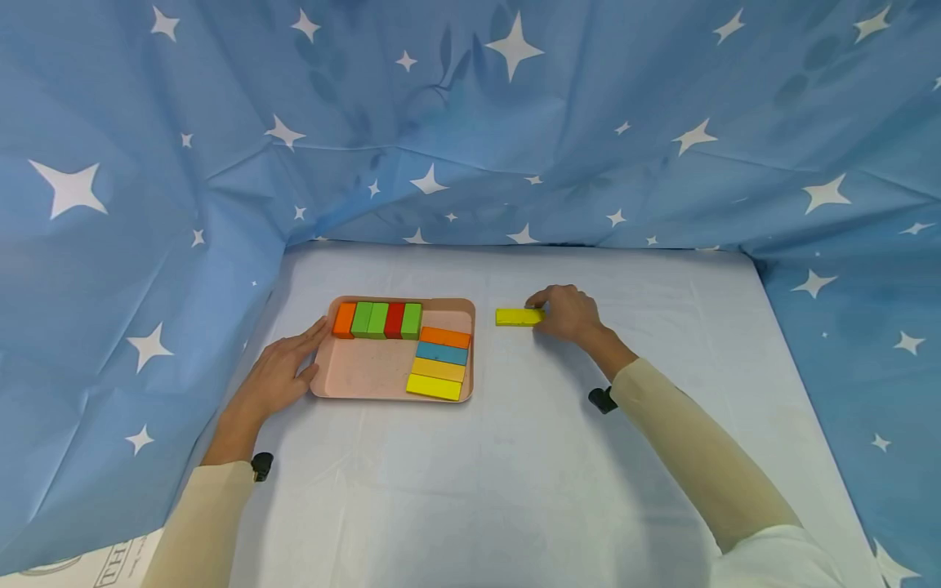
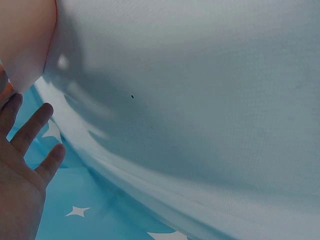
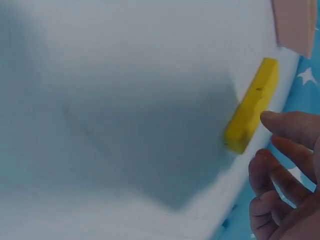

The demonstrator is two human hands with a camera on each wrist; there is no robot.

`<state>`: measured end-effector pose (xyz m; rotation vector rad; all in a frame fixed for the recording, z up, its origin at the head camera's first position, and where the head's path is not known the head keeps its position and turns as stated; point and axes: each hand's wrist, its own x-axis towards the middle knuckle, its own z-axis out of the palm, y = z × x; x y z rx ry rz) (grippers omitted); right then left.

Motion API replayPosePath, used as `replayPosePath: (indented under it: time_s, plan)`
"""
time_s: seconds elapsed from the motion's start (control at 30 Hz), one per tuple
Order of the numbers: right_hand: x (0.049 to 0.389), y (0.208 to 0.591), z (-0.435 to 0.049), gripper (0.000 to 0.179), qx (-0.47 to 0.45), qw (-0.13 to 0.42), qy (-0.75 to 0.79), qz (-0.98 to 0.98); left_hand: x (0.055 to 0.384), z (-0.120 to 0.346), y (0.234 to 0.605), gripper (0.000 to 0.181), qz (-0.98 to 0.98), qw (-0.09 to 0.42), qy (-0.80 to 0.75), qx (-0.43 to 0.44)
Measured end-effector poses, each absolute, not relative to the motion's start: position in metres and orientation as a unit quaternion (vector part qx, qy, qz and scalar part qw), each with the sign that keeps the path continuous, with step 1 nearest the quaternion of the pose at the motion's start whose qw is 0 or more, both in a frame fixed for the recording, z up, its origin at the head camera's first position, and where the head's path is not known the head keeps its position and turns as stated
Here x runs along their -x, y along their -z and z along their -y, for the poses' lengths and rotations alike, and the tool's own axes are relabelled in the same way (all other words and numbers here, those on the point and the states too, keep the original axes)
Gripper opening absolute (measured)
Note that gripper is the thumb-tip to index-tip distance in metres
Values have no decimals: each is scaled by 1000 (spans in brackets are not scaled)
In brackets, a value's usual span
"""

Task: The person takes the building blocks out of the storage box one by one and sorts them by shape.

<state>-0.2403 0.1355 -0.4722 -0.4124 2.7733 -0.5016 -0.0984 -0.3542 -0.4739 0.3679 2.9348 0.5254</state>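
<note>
Letters "HT" on a panel (image 1: 88, 563) at near left, pink tray (image 1: 367, 367) of nine coloured blocks (image 1: 435, 370), left grip (image 1: 275, 371) wide at its left edge, right grip (image 1: 568, 314) at yellow block (image 1: 513, 317) on counter (image 1: 470, 490) right of tray, pinch unclear

A white cloth covers the table (image 1: 441, 482) here; on it sit a pink tray (image 1: 367, 367) and a yellow block (image 1: 516, 317).
</note>
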Motion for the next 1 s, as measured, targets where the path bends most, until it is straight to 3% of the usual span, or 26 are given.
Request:
replayPosePath:
  time_s: [0.27,0.43,0.77,1.0]
  plan:
    - [232,441,-101,34,161,98,280,-942,101,357,474,71,-974,71,-173,-124]
    - [224,428,-65,30,197,103,326,-919,100,357,476,71,-974,71,-177,-122]
    - [216,431,-7,29,249,211,261,-908,98,356,475,71,-974,73,-182,-113]
    - [215,447,14,24,281,243,172,-912,98,356,475,70,-973,69,-186,-118]
